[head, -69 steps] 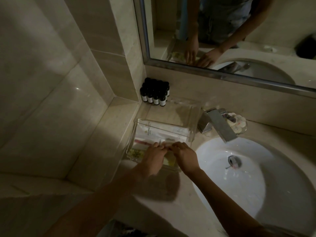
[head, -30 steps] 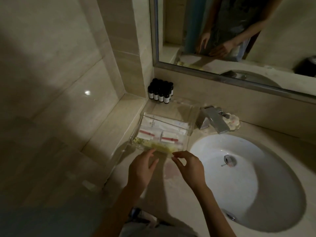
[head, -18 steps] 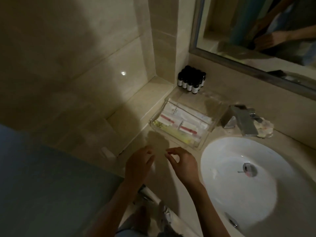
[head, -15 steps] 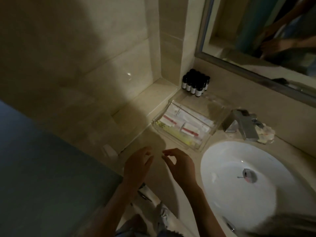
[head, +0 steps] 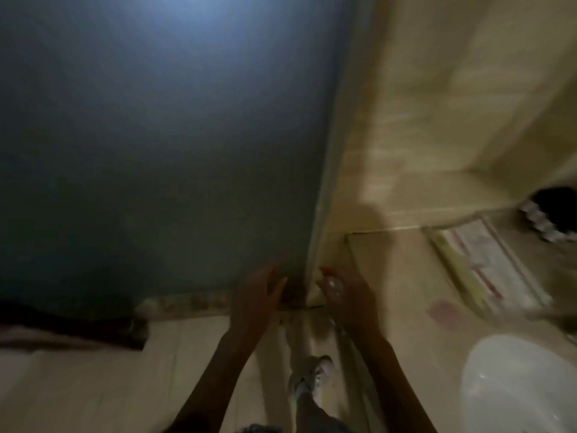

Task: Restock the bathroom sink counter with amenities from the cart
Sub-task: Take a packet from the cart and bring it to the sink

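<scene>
Clear acrylic formed the amenity tray (head: 449, 267), which sat on the beige counter (head: 399, 276) at the right of the view and held flat sachets (head: 480, 257). The dark bottles (head: 552, 210) stood just behind it, and the sink (head: 524, 389) lay near it. The cart was not in view. The left hand (head: 256, 295) and right hand (head: 346, 295) hovered well apart from the tray, beside the edge of a blue-grey panel (head: 156, 151). Their fingers were loosely curved with nothing plainly held; blur hid finer detail. The step in hand appeared to be a turn toward the cart for more stock. Recommended practice: keep both hands free, confirm which items the tray lacks, and collect matching sachets in one trip.
</scene>
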`<state>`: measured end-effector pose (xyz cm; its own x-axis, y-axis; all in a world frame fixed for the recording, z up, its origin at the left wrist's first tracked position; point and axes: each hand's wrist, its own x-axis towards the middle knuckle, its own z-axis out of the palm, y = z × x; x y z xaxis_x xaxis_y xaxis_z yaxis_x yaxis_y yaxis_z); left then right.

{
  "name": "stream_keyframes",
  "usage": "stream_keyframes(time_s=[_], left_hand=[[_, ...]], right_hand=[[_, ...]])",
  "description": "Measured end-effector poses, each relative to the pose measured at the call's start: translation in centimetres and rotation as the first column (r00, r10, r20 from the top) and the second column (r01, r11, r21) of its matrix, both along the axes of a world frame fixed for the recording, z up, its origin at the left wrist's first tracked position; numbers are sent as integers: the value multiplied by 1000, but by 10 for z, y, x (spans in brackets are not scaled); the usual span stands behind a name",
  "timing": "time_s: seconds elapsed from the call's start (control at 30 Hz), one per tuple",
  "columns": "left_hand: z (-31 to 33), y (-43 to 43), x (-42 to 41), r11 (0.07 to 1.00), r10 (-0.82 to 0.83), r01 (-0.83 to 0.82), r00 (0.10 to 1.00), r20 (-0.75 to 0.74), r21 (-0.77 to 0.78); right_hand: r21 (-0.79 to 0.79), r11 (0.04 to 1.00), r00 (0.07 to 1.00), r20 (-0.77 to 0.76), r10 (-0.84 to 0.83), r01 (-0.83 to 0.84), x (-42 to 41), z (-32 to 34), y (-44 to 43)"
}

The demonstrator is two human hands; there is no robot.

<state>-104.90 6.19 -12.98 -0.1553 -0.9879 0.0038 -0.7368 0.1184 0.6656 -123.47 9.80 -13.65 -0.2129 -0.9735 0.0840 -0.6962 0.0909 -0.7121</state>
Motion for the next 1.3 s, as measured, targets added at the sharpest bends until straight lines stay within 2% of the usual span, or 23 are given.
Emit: stream_keyframes(time_s=[0.1,0.17,0.23,0.3,0.37,0.43,0.53,0.63,0.77,0.87,1.0,1.17,1.3], left_hand=[[-5,48,81,964,265,-265,964,-11,7],[-2,82,121,927,375,-375,927,11,-14],[2,123,160,861,508,-508,860,35,-29],[6,166,197,772,636,-635,771,42,-42],[10,207,229,671,742,-741,669,47,-33],[13,245,258,557,830,-830,556,34,-23],[15,287,290,416,909,-909,416,25,-21],[16,313,312,294,956,-956,294,-12,-26],[12,328,343,165,986,-986,165,-15,-13],[16,321,374,106,994,-994,106,12,-14],[29,290,424,61,998,-997,60,34,-39],[47,235,492,70,997,-995,68,29,-72],[47,199,538,76,997,-994,73,31,-83]], right_hand=[[-25,974,974,-19,225,-226,67,-3,5],[-26,943,944,-18,330,-331,106,-3,11],[-59,883,885,-35,465,-466,155,1,22],[-80,801,805,-78,588,-593,206,7,35],[-20,723,723,-29,690,-691,252,14,55],[-50,628,629,-3,777,-777,293,17,76],[-100,483,486,-8,874,-870,342,21,102],[-118,409,407,47,912,-905,382,25,119],[-58,258,257,29,966,-964,442,24,121],[-10,169,169,48,984,-985,491,28,110],[-72,91,88,45,995,-993,559,40,79],[-141,70,65,41,997,-988,635,57,31],[-107,62,57,49,997,-992,680,51,-1]])
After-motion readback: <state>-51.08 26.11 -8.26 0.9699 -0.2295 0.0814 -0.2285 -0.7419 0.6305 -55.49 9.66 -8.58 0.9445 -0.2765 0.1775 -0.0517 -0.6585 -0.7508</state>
